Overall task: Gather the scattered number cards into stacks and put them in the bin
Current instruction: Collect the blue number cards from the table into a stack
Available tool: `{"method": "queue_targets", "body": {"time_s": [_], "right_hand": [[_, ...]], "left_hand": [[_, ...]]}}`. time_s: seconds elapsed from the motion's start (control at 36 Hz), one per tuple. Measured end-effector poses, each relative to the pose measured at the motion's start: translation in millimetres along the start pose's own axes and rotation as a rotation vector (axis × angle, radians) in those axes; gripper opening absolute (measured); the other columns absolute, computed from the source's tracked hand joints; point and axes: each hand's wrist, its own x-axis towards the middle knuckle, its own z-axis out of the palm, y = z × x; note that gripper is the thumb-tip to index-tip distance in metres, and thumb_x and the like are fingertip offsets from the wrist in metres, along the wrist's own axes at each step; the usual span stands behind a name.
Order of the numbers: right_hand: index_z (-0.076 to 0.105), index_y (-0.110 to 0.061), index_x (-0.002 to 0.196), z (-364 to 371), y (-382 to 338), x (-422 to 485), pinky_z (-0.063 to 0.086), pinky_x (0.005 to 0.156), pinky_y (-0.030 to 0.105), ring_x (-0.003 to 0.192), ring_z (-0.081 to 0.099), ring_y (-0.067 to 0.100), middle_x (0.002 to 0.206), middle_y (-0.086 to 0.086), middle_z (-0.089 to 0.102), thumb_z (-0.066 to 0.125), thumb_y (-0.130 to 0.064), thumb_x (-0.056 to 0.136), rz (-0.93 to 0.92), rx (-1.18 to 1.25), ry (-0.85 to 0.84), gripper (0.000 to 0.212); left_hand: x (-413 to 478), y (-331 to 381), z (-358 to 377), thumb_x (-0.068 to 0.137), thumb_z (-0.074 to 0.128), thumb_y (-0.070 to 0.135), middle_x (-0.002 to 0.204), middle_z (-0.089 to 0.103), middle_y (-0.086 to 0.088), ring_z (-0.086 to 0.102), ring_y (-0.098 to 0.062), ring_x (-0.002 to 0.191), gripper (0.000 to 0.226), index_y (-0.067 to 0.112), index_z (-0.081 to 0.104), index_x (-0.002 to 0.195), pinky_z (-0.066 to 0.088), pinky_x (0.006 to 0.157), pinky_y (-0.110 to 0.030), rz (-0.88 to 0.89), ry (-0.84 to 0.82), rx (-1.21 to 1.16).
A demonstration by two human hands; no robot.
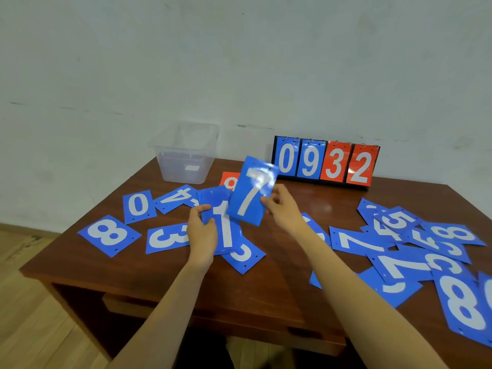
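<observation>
My left hand [201, 230] grips a small stack of blue cards [222, 222] with a white 1 on top, held above the table. My right hand [282, 206] pinches a blue 7 card [253, 190] by its lower right edge, tilted, just right of the stack and overlapping it. The clear plastic bin [183, 153] stands at the table's back left and looks empty. Blue number cards lie scattered: an 8 [109, 234], a 0 [139, 205], a 4 [178, 198] and a 3 [166, 237] on the left, and several overlapping in a pile [415, 249] on the right.
A flip scoreboard [324, 163] reading 0 9 3 2 stands at the back of the brown wooden table [266, 288], right of the bin. A red card [229, 181] lies partly hidden behind the held 7. A pale wall rises behind; wooden floor shows at left.
</observation>
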Motion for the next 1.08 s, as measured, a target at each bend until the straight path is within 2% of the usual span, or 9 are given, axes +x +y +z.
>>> {"method": "queue_targets", "body": {"time_s": [0.11, 0.25, 0.42, 0.53, 0.64, 0.86, 0.92, 1.0, 1.08], "right_hand": [[0.047, -0.019, 0.107, 13.0, 0.4, -12.4, 0.045, 0.056, 0.022, 0.067, 0.056, 0.012, 0.092, 0.006, 0.060, 0.052, -0.020, 0.096, 0.035, -0.069, -0.190, 0.012], [0.044, -0.018, 0.120, 30.5, 0.7, -18.2, 0.054, 0.075, 0.034, 0.098, 0.063, 0.021, 0.114, 0.004, 0.062, 0.049, -0.024, 0.098, -0.013, -0.257, -0.252, 0.024], [0.039, -0.017, 0.136, 51.7, -4.3, -16.7, 0.051, 0.084, 0.038, 0.101, 0.059, 0.024, 0.122, 0.009, 0.057, 0.051, -0.020, 0.096, -0.133, -0.494, -0.293, 0.041], [0.034, -0.007, 0.137, 53.0, 3.1, -6.9, 0.045, 0.093, 0.040, 0.117, 0.049, 0.031, 0.137, 0.016, 0.041, 0.052, -0.024, 0.096, 0.037, -0.711, -0.318, 0.048], [0.038, -0.003, 0.133, 54.4, 0.8, -5.9, 0.044, 0.095, 0.038, 0.122, 0.044, 0.030, 0.137, 0.016, 0.039, 0.068, -0.052, 0.079, 0.270, -0.926, -0.531, 0.078], [0.029, -0.004, 0.141, 63.0, 0.5, -0.6, 0.044, 0.100, 0.043, 0.128, 0.042, 0.034, 0.143, 0.014, 0.039, 0.082, -0.033, 0.070, 0.412, -0.930, -0.584, 0.093], [0.035, -0.004, 0.138, 60.6, -0.6, 0.0, 0.046, 0.096, 0.041, 0.122, 0.046, 0.031, 0.137, 0.012, 0.043, 0.081, -0.032, 0.071, 0.403, -0.925, -0.600, 0.085], [0.055, -0.007, 0.110, 53.4, 5.9, 4.7, 0.051, 0.074, 0.032, 0.085, 0.055, 0.021, 0.108, 0.009, 0.058, 0.071, -0.024, 0.083, 0.307, -0.971, -0.537, 0.036], [0.061, -0.013, 0.118, 37.2, 13.3, 8.1, 0.045, 0.093, 0.037, 0.107, 0.051, 0.027, 0.122, 0.011, 0.056, 0.055, -0.020, 0.093, 0.163, -0.983, -0.333, 0.027]], "left_hand": [[-3.4, -0.1, -1.6, 0.097, 0.048, 0.008, 0.116, 0.047, 0.008, 0.058, -0.005, 0.092, 0.022, 0.020, 0.052, 0.115, 0.056, 0.069, -0.029, 0.032, -0.003, -0.054], [-5.1, -2.5, -7.7, 0.092, 0.059, 0.019, 0.117, 0.052, 0.002, 0.057, -0.015, 0.106, 0.017, 0.027, 0.053, 0.106, 0.056, 0.082, -0.037, 0.010, -0.017, -0.113], [1.1, -8.2, -22.2, 0.092, 0.057, 0.008, 0.123, 0.048, 0.002, 0.058, -0.014, 0.101, 0.023, 0.023, 0.050, 0.108, 0.054, 0.070, -0.026, 0.010, 0.038, -0.077], [4.8, -13.6, -34.8, 0.094, 0.051, 0.003, 0.125, 0.042, 0.007, 0.053, -0.005, 0.073, 0.025, 0.019, 0.050, 0.114, 0.045, 0.057, -0.018, -0.012, 0.132, -0.052], [6.7, -17.7, -48.0, 0.095, 0.047, 0.001, 0.131, 0.044, 0.003, 0.061, -0.016, 0.082, 0.028, 0.024, 0.049, 0.111, 0.050, 0.060, -0.031, -0.058, 0.168, -0.084], [1.8, -17.4, -54.9, 0.096, 0.048, 0.003, 0.121, 0.041, 0.009, 0.062, -0.019, 0.098, 0.028, 0.024, 0.048, 0.114, 0.052, 0.056, -0.024, -0.121, 0.162, -0.104], [0.1, -17.2, -54.4, 0.096, 0.048, 0.003, 0.121, 0.042, 0.008, 0.063, -0.019, 0.097, 0.028, 0.025, 0.048, 0.112, 0.052, 0.058, -0.026, -0.122, 0.147, -0.090], [-0.2, -16.9, -54.8, 0.096, 0.047, 0.002, 0.124, 0.044, 0.006, 0.063, -0.018, 0.089, 0.028, 0.025, 0.048, 0.111, 0.052, 0.059, -0.028, -0.126, 0.121, -0.071], [0.9, -17.7, -55.7, 0.096, 0.046, 0.002, 0.123, 0.044, 0.006, 0.063, -0.017, 0.086, 0.029, 0.026, 0.048, 0.112, 0.049, 0.055, -0.026, -0.156, 0.095, -0.050]]}}
